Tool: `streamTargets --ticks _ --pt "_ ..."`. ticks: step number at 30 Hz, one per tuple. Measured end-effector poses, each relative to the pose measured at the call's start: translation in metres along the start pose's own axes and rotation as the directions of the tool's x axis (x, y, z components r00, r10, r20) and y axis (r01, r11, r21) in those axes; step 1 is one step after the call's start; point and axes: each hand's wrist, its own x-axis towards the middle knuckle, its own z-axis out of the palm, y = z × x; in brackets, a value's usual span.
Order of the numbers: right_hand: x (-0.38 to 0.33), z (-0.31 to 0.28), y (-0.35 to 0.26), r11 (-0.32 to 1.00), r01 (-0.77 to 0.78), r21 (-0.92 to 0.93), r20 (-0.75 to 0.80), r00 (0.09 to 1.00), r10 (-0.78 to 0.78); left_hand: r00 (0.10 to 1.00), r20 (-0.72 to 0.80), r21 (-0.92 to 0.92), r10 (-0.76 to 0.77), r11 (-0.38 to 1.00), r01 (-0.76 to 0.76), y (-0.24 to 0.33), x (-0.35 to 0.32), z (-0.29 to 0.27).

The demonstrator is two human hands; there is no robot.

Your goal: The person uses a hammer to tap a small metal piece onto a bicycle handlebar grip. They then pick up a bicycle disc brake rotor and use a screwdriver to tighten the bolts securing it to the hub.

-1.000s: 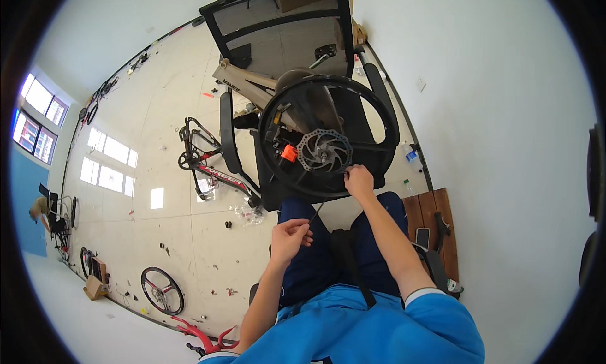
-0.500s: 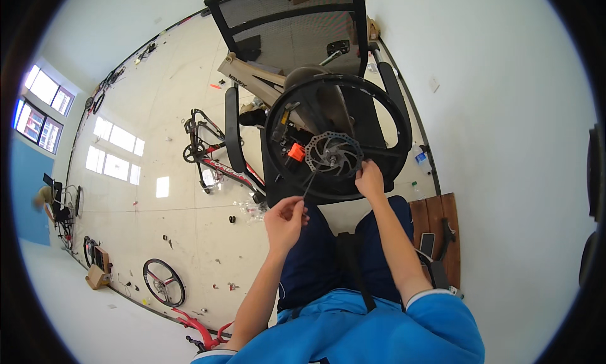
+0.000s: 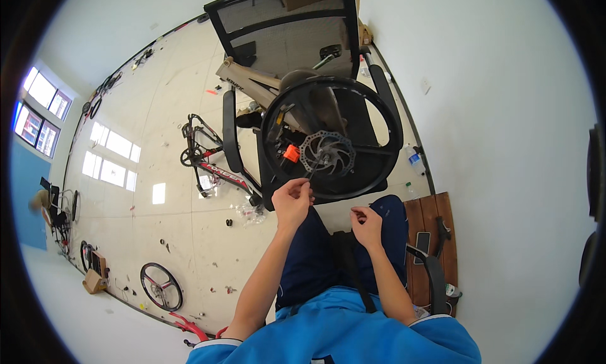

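Observation:
A black bicycle wheel lies on the seat of a mesh-backed office chair in front of me. Its silver brake disc faces up at the hub. Pinched in my left hand is a thin dark hex key, whose far end reaches the disc's near-left edge. My right hand is off the wheel, above my right thigh, with thumb and fingertips together; anything between them is too small to make out. An orange piece shows beside the disc, inside the rim.
A beige bicycle frame rests on the chair behind the wheel. To the left, a black-and-red frame and another wheel lie on the floor. A phone sits on the wooden stool at my right, near bottles.
My right hand has left the wheel's near right side and drawn back toward my lap. The left hand, still with the hex key, has moved slightly closer to the disc.

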Motion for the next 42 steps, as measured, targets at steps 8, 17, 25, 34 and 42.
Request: streamTargets --ticks 8,17,25,34,42 --pt "0.008 -0.006 -0.016 0.999 0.031 0.041 -0.015 0.999 -0.031 1.000 -0.024 0.040 0.012 0.999 -0.011 0.002 -0.003 -0.001" --pt "0.004 -0.006 -0.019 0.999 0.020 0.045 0.017 1.000 -0.021 0.999 -0.033 0.037 0.030 0.999 -0.029 0.000 0.000 -0.002" --pt "0.026 0.034 -0.069 0.719 -0.412 0.560 0.442 0.883 0.162 0.901 0.129 -0.545 -0.414 0.730 0.413 0.013 0.007 0.004" --pt "0.077 0.085 -0.082 0.083 -0.653 0.753 0.640 0.756 0.136 0.742 0.579 -0.681 -0.338 0.300 0.668 0.003 0.019 -0.003" --pt "0.097 0.084 -0.072 -0.041 -0.618 0.785 0.613 0.765 0.197 0.825 0.394 -0.610 -0.406 0.555 0.565 0.004 0.010 -0.006"
